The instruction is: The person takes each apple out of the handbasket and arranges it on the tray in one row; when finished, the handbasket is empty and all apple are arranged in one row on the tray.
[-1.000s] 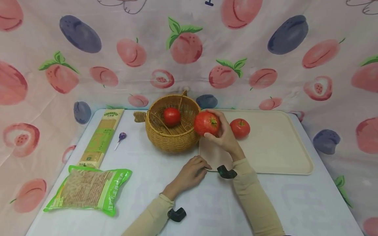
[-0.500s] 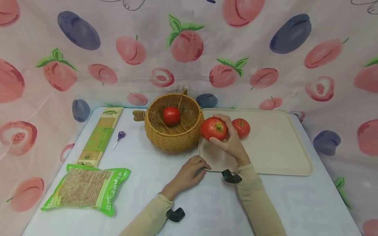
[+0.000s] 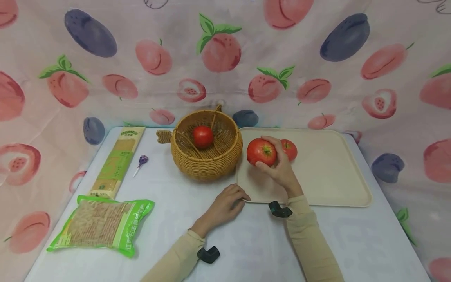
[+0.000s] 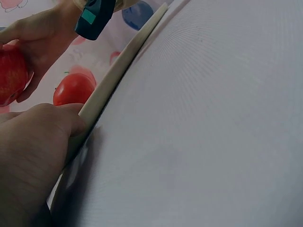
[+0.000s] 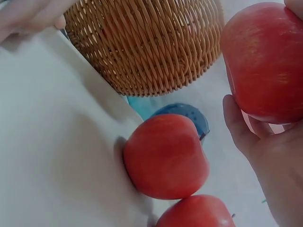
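A large red apple (image 3: pixel 261 152) is held in my right hand (image 3: pixel 280 166), above the left part of the beige tray (image 3: pixel 331 172). In the right wrist view the thumb is mostly out of frame and fingers curve under the apple (image 5: pixel 265 61). Behind that hand, a smaller red fruit (image 3: pixel 289 149), tomato-like with a green stem, sits on the tray. The right wrist view has two red fruits there, one round (image 5: pixel 165 156) and one (image 5: pixel 196 213) partly cut off. My left hand (image 3: pixel 225 205) rests with relaxed fingers at the tray's near left corner.
Left of the tray stands a wicker basket (image 3: pixel 204 168) with a red fruit (image 3: pixel 202 136) inside. Farther left lie a lollipop (image 3: pixel 142 160), a long noodle packet (image 3: pixel 118 162) and a green-edged food bag (image 3: pixel 100 225). A fruit-print cloth (image 3: pixel 218 90) hangs behind.
My right hand has moved right with the apple, from beside the basket's rim to over the tray. My left hand has stayed at the tray corner.
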Demonstrator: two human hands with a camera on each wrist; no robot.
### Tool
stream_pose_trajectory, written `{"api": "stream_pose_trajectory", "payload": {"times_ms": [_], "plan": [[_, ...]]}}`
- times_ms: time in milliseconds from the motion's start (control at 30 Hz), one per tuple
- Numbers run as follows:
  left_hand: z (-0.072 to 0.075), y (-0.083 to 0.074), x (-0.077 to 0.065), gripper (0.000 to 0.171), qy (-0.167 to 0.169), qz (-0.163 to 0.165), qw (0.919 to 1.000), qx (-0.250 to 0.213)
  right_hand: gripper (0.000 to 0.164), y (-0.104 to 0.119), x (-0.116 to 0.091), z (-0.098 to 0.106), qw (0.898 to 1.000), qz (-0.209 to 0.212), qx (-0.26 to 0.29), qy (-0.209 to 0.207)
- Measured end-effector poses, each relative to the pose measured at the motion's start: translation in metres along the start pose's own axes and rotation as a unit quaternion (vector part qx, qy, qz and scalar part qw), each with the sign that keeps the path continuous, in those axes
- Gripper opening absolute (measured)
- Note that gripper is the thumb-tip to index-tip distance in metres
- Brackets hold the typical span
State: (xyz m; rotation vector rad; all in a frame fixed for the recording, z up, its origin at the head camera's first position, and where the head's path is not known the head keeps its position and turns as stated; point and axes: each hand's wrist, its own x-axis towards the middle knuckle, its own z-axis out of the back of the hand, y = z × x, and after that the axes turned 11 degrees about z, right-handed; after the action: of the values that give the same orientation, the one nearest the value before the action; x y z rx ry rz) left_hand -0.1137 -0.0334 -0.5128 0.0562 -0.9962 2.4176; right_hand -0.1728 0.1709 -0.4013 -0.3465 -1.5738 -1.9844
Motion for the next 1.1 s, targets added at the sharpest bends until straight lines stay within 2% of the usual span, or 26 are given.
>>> {"api": "stream_pose_trajectory", "payload": {"times_ms": [167,333,500,700,867,1100], "plan": [[0.001,-0.001,0.001,0.015,-0.004,-0.003,1.0000,0.004,0.070,-0.003,0.001,0.006,1.000,-0.005,-0.004,-0.007],[0.003,-0.003,0.003,0.015,-0.014,-0.009,0.9999,0.002,0.071,-0.007,0.002,0.013,0.999,-0.033,-0.002,-0.019],[0.004,-0.004,0.002,0.016,-0.008,-0.005,1.0000,-0.002,0.072,-0.011,0.001,0.019,0.998,-0.049,0.018,-0.042],[0.003,-0.003,0.001,0.016,-0.003,0.000,1.0000,-0.001,0.072,-0.017,-0.002,0.026,0.996,-0.061,0.009,-0.058],[0.003,-0.004,0.000,0.016,0.002,0.004,1.0000,0.003,0.074,-0.028,-0.004,0.035,0.994,-0.065,0.024,-0.082],[0.002,-0.003,0.001,0.016,0.004,0.006,1.0000,0.003,0.076,-0.049,-0.008,0.048,0.990,-0.075,0.011,-0.119]]}}
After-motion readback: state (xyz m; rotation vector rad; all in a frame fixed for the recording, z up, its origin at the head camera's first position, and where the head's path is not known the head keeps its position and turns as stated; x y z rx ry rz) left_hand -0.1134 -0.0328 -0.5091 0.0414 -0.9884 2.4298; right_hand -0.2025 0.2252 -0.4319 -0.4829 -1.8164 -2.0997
